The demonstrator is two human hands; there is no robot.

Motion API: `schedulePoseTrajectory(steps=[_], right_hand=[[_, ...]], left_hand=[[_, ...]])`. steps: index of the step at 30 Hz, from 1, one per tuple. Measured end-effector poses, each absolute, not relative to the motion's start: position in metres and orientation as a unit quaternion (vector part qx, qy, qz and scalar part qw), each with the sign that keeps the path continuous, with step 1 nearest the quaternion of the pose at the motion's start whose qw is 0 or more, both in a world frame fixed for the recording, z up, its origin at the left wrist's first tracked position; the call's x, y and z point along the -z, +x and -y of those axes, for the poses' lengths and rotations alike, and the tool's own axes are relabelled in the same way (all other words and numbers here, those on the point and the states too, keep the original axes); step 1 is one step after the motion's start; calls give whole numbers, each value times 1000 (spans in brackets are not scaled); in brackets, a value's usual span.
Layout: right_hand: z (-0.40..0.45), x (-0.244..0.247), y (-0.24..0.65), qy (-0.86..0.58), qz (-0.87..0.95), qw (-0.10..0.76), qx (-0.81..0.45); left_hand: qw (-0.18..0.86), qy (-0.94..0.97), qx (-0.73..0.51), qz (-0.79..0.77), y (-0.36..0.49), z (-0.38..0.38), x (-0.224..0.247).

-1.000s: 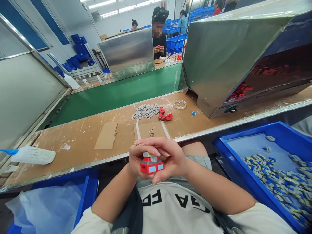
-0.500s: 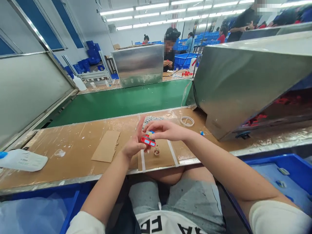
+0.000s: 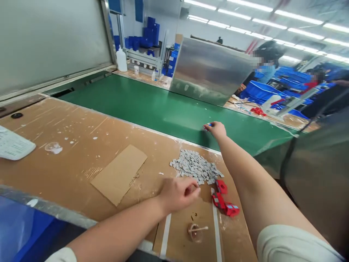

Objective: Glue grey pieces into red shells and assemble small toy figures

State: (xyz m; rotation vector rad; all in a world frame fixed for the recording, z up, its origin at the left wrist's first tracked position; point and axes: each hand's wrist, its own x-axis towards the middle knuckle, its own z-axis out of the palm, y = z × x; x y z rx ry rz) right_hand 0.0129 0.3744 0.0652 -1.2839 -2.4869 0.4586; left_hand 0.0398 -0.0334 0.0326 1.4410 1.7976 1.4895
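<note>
Stretched out over the green belt (image 3: 152,105), my right hand (image 3: 217,130) grips a small red and blue piece (image 3: 207,125) between its fingertips. My left hand (image 3: 181,193) is over the brown work surface with its fingers curled, and what they hold, if anything, is hidden. Just beyond it lies a pile of small grey pieces (image 3: 193,163). Several red pieces (image 3: 225,203) with pale windows sit to the right of the pile. Nearer the front edge, a small clear cup (image 3: 195,233) has a swab lying across it.
A torn cardboard sheet (image 3: 120,174) lies left of my left hand. White bottles (image 3: 16,143) and a metal panel (image 3: 209,69) stand around the belt. A blue bin (image 3: 29,222) is at the lower left. People are in the background.
My hands have separated; the right has reached forward over the belt with the red and blue piece. The left no longer touches it. The view has turned, and the grey pile and red pieces now show.
</note>
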Motion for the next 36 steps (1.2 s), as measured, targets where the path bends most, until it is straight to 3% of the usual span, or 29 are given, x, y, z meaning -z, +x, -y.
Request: schedulePoseTrajectory(steps=[5, 12, 21, 28, 32, 36], right_hand=[[-401, -52, -10, -477, 860, 142, -114], [-374, -75, 21, -435, 885, 129, -101], [-217, -85, 209, -400, 904, -118, -93], [-159, -82, 211, -440, 893, -1, -98], [-126, -79, 205, -281, 928, 177, -168], [-91, -60, 210, -168, 933, 295, -119]], left_hand=[[185, 533, -523, -639, 43, 30, -29], [224, 522, -495, -658, 38, 28, -31], [238, 493, -503, -669, 28, 21, -35], [259, 516, -544, -609, 28, 17, -31], [457, 418, -567, -543, 35, 9, -46], [592, 377, -566, -433, 39, 4, -52]])
